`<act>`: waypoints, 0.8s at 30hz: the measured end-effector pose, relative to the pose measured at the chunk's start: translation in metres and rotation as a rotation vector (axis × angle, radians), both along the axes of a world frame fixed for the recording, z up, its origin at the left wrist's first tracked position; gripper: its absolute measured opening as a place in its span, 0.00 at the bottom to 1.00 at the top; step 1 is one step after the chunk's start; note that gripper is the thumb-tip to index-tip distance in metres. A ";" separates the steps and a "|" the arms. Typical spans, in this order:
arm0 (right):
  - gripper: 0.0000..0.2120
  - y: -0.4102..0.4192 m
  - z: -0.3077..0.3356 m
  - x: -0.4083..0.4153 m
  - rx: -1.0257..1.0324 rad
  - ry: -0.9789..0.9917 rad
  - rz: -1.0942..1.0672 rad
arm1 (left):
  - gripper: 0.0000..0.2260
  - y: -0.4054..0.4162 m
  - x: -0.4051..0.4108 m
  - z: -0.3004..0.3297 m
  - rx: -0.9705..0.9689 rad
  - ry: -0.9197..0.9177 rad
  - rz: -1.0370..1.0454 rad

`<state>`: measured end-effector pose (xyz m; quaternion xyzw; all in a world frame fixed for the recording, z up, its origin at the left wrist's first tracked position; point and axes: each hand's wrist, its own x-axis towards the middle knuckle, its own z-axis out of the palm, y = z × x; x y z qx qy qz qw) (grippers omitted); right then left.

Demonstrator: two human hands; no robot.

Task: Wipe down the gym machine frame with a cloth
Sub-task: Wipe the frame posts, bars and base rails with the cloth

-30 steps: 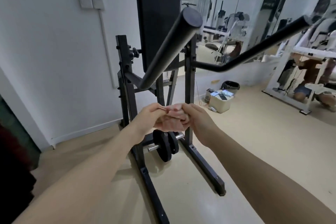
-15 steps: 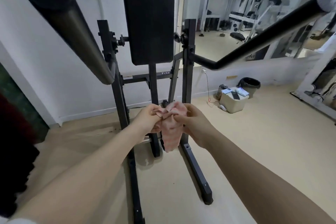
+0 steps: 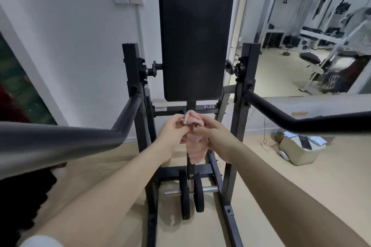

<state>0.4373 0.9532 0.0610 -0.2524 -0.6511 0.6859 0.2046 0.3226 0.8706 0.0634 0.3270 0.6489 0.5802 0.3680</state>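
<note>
Before the frame [image 3: 244, 106], both hands' fingers [image 3: 181, 126] pinch the cloth [image 3: 193, 146] hanging vertically.

cloth [image 3: 193, 146]: we see its middle covered by the left hand [image 3: 174, 129] and right hand [image 3: 208, 132] | back pad [image 3: 195, 32]: top cut by the upper edge | handle bars [image 3: 60, 142]: ends run off both side edges | mirror [image 3: 313, 26]: reflected gear blurred; we cannot tell the machines apart | box [image 3: 297, 153]: contents too small to name
</note>
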 end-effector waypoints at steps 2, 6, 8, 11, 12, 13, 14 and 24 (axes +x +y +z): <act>0.25 0.017 -0.001 -0.027 0.012 0.028 0.055 | 0.08 0.018 -0.024 0.001 0.028 -0.024 0.086; 0.21 0.061 -0.002 -0.088 0.213 -0.022 0.043 | 0.08 0.059 -0.074 -0.004 0.017 0.007 0.242; 0.17 0.091 -0.002 -0.116 0.332 -0.065 0.054 | 0.07 0.081 -0.097 -0.008 0.012 0.041 0.284; 0.12 0.138 -0.014 -0.152 0.417 -0.133 0.024 | 0.08 0.117 -0.132 -0.022 0.000 0.098 0.301; 0.11 0.154 -0.023 -0.161 0.407 -0.163 0.007 | 0.08 0.131 -0.143 -0.031 -0.025 0.116 0.315; 0.10 0.170 -0.034 -0.168 0.395 -0.198 -0.014 | 0.09 0.145 -0.153 -0.040 -0.055 0.123 0.341; 0.10 0.187 -0.047 -0.173 0.375 -0.236 -0.042 | 0.11 0.158 -0.162 -0.053 -0.097 0.115 0.370; 0.10 0.289 -0.208 -0.160 0.310 -0.236 -0.241 | 0.19 0.260 -0.184 -0.197 -0.269 0.031 0.235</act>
